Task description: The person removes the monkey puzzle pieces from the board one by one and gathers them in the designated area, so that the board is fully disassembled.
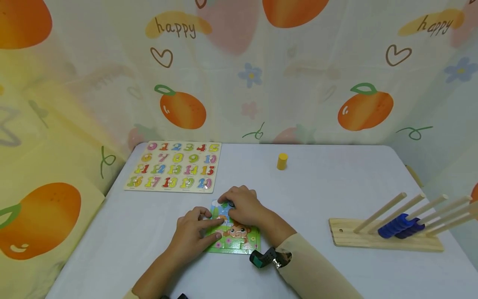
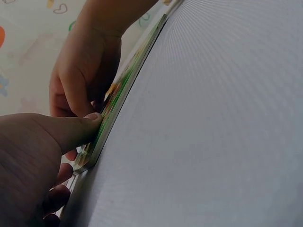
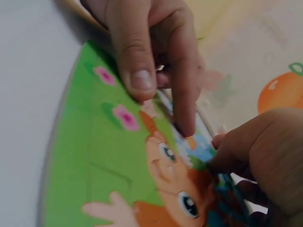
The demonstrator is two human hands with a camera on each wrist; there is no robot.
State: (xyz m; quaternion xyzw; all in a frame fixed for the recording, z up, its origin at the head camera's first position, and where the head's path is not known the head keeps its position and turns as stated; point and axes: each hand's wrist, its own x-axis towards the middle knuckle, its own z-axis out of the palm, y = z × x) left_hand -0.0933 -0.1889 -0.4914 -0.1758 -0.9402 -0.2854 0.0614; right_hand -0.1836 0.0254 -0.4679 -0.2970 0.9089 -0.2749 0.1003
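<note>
A jigsaw puzzle (image 1: 239, 245) with a cartoon monkey, green grass and pink flowers lies flat on the table. My left hand (image 1: 192, 230) rests at its left side, index finger stretched over the picture and thumb on the surface. In the left wrist view the left thumb (image 2: 78, 130) presses near the puzzle's edge, the other fingers lower beside it. My right hand (image 1: 246, 207) bends over the puzzle's upper part, fingers curled and pinching a small dark-blue puzzle piece (image 1: 231, 204), mostly hidden. In the right wrist view the monkey's face (image 3: 165, 165) lies between both hands.
A number board (image 1: 173, 166) with colourful numerals from 0 to 20 lies at the back left. A yellow cylinder (image 1: 282, 161) stands at the back middle. To the right is a wooden peg stand (image 1: 340, 232) with tilted-looking pegs and blue beads (image 1: 393, 225). A printed curtain (image 1: 298, 99) hangs behind.
</note>
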